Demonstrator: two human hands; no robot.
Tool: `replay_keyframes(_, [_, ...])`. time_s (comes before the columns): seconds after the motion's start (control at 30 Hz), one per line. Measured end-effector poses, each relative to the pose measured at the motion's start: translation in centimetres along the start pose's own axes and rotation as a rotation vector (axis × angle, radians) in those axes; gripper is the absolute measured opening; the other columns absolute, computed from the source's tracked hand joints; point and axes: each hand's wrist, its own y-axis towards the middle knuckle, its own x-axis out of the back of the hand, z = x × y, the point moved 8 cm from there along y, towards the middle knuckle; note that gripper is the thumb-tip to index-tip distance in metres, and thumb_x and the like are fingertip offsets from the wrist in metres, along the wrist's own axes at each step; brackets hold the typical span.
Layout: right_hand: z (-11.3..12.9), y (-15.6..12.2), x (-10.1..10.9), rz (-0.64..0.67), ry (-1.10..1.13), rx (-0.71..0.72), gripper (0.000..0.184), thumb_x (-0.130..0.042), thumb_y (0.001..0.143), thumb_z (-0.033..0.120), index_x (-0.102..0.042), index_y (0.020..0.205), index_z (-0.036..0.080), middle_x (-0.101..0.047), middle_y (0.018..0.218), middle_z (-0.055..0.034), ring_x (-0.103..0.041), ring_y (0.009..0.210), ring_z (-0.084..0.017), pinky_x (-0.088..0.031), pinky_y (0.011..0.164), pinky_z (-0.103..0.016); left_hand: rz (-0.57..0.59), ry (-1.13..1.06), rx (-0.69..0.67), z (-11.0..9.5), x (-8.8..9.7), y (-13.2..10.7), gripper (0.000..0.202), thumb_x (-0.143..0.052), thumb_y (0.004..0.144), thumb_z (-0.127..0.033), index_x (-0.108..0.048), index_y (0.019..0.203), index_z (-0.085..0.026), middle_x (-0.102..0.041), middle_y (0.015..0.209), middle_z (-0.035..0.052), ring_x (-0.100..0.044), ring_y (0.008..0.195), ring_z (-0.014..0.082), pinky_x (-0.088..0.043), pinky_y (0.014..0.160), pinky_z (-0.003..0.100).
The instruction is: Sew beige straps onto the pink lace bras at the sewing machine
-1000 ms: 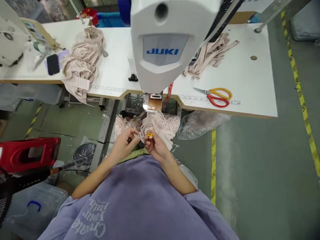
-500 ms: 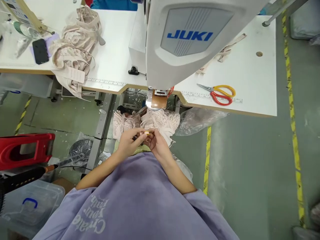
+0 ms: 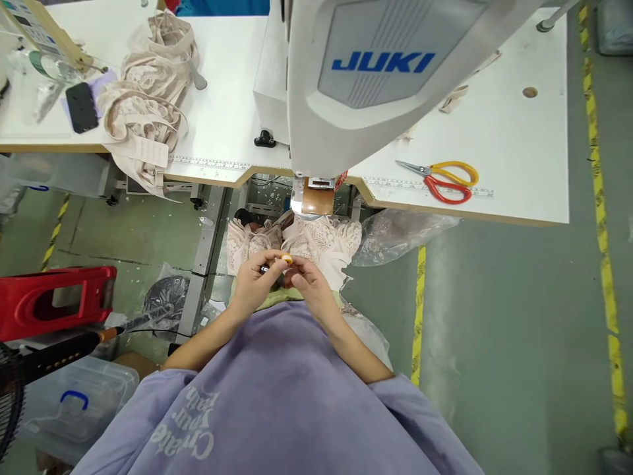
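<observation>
Over my lap, close below the sewing machine head, my left hand (image 3: pixel 253 280) pinches a small yellow-and-white rounded piece (image 3: pixel 286 258) between thumb and fingers. A small dark, shiny thing (image 3: pixel 265 268) shows among the fingers of that hand; its kind is unclear. My right hand (image 3: pixel 312 285) meets it from the other side, its fingers curled and their tips beside the yellow piece. Whatever the right fingertips grip is too small to make out. Pale pink lace garments (image 3: pixel 321 241) lie just beyond both hands, under the machine's front end (image 3: pixel 318 198).
Orange-and-red-handled scissors (image 3: pixel 448 181) lie on the white table (image 3: pixel 519 152) right of the machine (image 3: pixel 376 86). Left of it are a heap of beige lace garments (image 3: pixel 148 99) and a phone (image 3: pixel 82 107). A red stool (image 3: pixel 59 300), fan (image 3: pixel 10 402) and clear bin (image 3: pixel 79 402) stand at lower left.
My right thumb has drawn back from the yellow piece and its fingers have shifted. The left hand keeps its pinch, turned slightly. The view has shifted a little.
</observation>
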Motion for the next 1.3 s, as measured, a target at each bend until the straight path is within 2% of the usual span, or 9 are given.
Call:
replay_keyframes(0.23, [-1.3,0.4,-0.1,-0.207,0.190,-0.044,0.035,-0.083,0.073,0.049,-0.075,0.100,0.028,-0.069,0.098,-0.0008,-0.062,0.079,-0.013,-0.056,0.070,-0.027,0.061,0.072,-0.009,0.0,-1.4,-0.9,0.022,-0.064,0.093,-0.035,-0.074,0.098,-0.017,-0.070,0.078,0.0012,-0.062,0.070,0.0127,-0.051,0.068,0.023])
replay_keyframes(0.33, [-1.2,0.1,1.3,-0.286,0.162,-0.023,0.029,-0.083,0.073,0.047,-0.077,0.092,0.026,-0.069,0.100,-0.0015,-0.059,0.071,-0.010,-0.053,0.064,-0.025,0.111,-0.086,0.081,1.2,-1.8,-0.9,0.026,-0.062,0.094,-0.040,-0.073,0.102,-0.017,-0.068,0.077,0.0010,-0.058,0.064,0.0107,-0.050,0.062,0.022])
replay_keyframes(0.43, [-1.2,0.0,2.4,-0.335,0.168,-0.025,0.030,-0.084,0.072,0.046,-0.077,0.092,0.025,-0.069,0.087,0.0000,-0.057,0.066,-0.010,-0.053,0.063,-0.025,0.048,-0.351,0.207,2.9,-1.8,-0.5,0.033,-0.059,0.097,-0.045,-0.068,0.116,-0.019,-0.068,0.079,-0.0005,-0.052,0.054,0.0071,-0.048,0.055,0.021])
replay_keyframes(0.53, [-1.9,0.1,1.9,-0.247,0.152,-0.057,0.032,-0.084,0.072,0.045,-0.076,0.094,0.025,-0.069,0.083,0.0003,-0.059,0.067,-0.011,-0.054,0.066,-0.027,-0.051,-0.565,0.257,4.1,-2.2,-0.2,0.033,-0.064,0.094,-0.044,-0.065,0.116,-0.020,-0.074,0.104,0.0058,-0.070,0.084,0.0129,-0.056,0.081,0.027])
replay_keyframes(0.63, [-2.8,0.1,1.4,-0.184,0.090,-0.053,0.029,-0.084,0.072,0.042,-0.072,0.092,0.025,-0.070,0.086,0.0001,-0.062,0.073,-0.013,-0.056,0.070,-0.029,-0.026,-0.648,0.288,4.7,-3.8,-0.6,0.036,-0.067,0.092,-0.043,-0.067,0.119,-0.019,-0.072,0.123,0.0111,-0.066,0.119,0.0220,-0.051,0.102,0.036])
replay_keyframes(0.77, [-3.3,-0.2,1.9,-0.228,-0.019,0.046,0.025,-0.082,0.075,0.041,-0.069,0.087,0.023,-0.067,0.094,-0.0016,-0.063,0.087,-0.016,-0.056,0.079,-0.031,0.025,-0.693,0.310,4.9,-5.0,-1.4,0.043,-0.065,0.093,-0.046,-0.066,0.126,-0.018,-0.071,0.128,0.0145,-0.062,0.126,0.0267,-0.046,0.109,0.041])
replay_keyframes(0.97, [-4.9,-0.4,0.8,-0.157,0.067,-0.113,0.035,-0.082,0.070,0.047,-0.061,0.085,0.023,-0.063,0.082,0.0019,-0.059,0.073,-0.015,-0.058,0.072,-0.032,0.140,-0.632,0.333,4.5,-5.0,-1.5,0.045,-0.062,0.095,-0.044,-0.064,0.132,-0.019,-0.069,0.133,0.0159,-0.059,0.131,0.0280,-0.050,0.104,0.038])
replay_keyframes(1.1, [-4.5,-0.4,0.3,-0.155,0.143,-0.100,0.036,-0.082,0.071,0.045,-0.063,0.093,0.025,-0.066,0.088,0.0013,-0.061,0.074,-0.014,-0.057,0.069,-0.029,0.139,-0.467,0.227,4.3,-4.6,-1.2,0.043,-0.053,0.101,-0.045,-0.057,0.138,-0.025,-0.058,0.147,0.0116,-0.056,0.134,0.0229,-0.050,0.106,0.035])
replay_keyframes(1.3, [-3.5,-0.7,1.3,-0.398,0.275,0.010,0.033,-0.080,0.073,0.047,-0.064,0.095,0.026,-0.067,0.101,-0.0006,-0.063,0.085,-0.014,-0.056,0.079,-0.028,0.006,-0.307,0.069,4.2,-3.9,-2.0,0.038,-0.073,0.088,-0.036,-0.065,0.122,-0.020,-0.066,0.132,0.0120,-0.064,0.121,0.0210,-0.049,0.108,0.038])
